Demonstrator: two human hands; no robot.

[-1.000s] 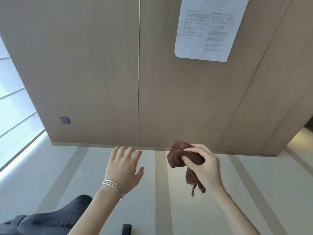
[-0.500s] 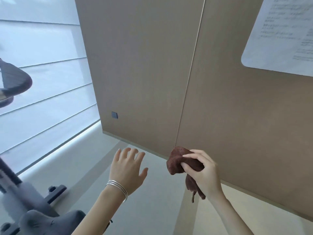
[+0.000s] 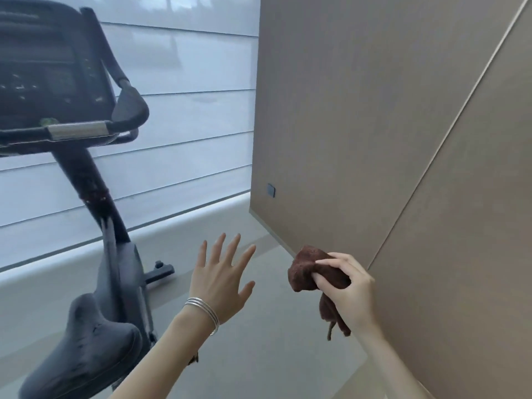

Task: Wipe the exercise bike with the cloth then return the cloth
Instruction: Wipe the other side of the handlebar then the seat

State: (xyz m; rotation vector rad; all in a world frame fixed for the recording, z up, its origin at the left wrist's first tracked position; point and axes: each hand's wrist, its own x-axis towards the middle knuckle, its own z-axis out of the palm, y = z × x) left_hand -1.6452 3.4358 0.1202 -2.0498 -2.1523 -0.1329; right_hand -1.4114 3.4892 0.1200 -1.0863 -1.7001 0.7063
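One brown cloth [image 3: 311, 272] is held bunched in the closed grip of the right hand [image 3: 348, 289], in the air and well apart from the one exercise bike [image 3: 89, 182] at the left. The left hand [image 3: 218, 280] is spread wide and nothing is held in it. Wiping is judged not yet begun, so both it and the return are left.

Right side: wall of tan, wood-look panels [image 3: 359, 110], matte finish. A thin pale joint strip [image 3: 449, 133] runs between two panels. A small dark square plate [image 3: 271, 190] sits low on the wall near its corner, possibly a socket, too small to tell. Left side: window covered by a white blind [image 3: 187, 116] with horizontal folds; daylight comes through diffusely. A pale ledge [image 3: 207, 223] lies beneath it. The floor [image 3: 259, 364] is light grey-beige and smooth.
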